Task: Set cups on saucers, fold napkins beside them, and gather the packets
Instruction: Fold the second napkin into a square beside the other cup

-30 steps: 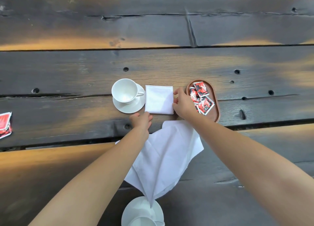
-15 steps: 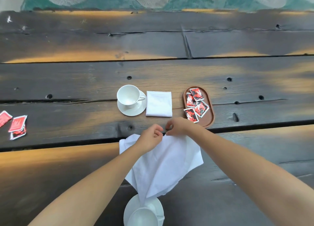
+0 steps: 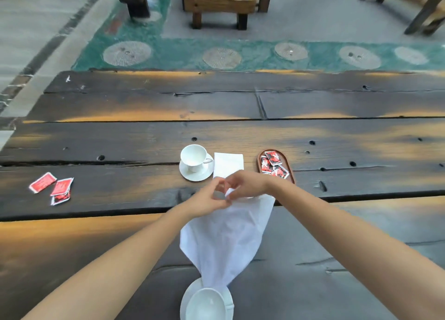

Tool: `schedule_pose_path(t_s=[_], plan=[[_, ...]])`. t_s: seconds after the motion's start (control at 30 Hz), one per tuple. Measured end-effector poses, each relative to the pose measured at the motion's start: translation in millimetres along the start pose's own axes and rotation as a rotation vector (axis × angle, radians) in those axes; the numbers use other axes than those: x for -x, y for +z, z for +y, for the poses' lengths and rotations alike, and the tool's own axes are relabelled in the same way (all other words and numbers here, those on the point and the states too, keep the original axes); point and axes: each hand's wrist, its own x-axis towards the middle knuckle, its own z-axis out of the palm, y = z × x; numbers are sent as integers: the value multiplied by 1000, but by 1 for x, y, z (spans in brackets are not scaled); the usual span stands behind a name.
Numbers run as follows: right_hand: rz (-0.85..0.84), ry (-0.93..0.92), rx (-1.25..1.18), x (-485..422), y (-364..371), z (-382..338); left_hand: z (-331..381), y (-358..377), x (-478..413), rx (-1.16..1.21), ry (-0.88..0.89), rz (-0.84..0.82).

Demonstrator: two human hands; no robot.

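My left hand (image 3: pixel 209 198) and my right hand (image 3: pixel 244 184) pinch the top edge of a loose white napkin (image 3: pixel 224 240), which hangs down from them toward a near white cup (image 3: pixel 207 304) on its saucer (image 3: pixel 186 298). Beyond my hands a second white cup (image 3: pixel 193 157) stands on a saucer (image 3: pixel 196 174), with a folded white napkin (image 3: pixel 228 163) lying right beside it. An oval brown tray (image 3: pixel 287 162) to the right holds several red packets (image 3: pixel 273 164). More red packets (image 3: pixel 51 187) lie loose at the far left of the table.
The dark plank table (image 3: pixel 337 149) has gaps and holes between its boards. Beyond its far edge are a green floor strip with round stones (image 3: pixel 221 57), a wooden bench (image 3: pixel 218 3) and other furniture legs (image 3: pixel 423 9).
Both hands left the folded napkin, came back to the loose napkin and lifted its top edge off the table. The view tilted up, showing the floor and bench beyond.
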Motion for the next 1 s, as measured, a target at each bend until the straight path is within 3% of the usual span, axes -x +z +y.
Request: schedule_pose_path(t_s=[0.1,0.2,0.37,0.43,0.6,1.0], plan=[[96,-108,-68,12,-6,-31,16,-25,28,57,-31,28],[202,-230,-54,15,-8,-63,29,-46,54,-76,-1,79],[223,-321,226,15,-20,-113,42,-87,105,-349,102,258],[194,-362,265,16,-28,-135,44,-106,127,-352,133,275],[342,-529,-8,22,-49,-209,54,-151,180,-329,188,356],[229,-549,179,17,-47,-279,10,-250,298,-480,87,758]])
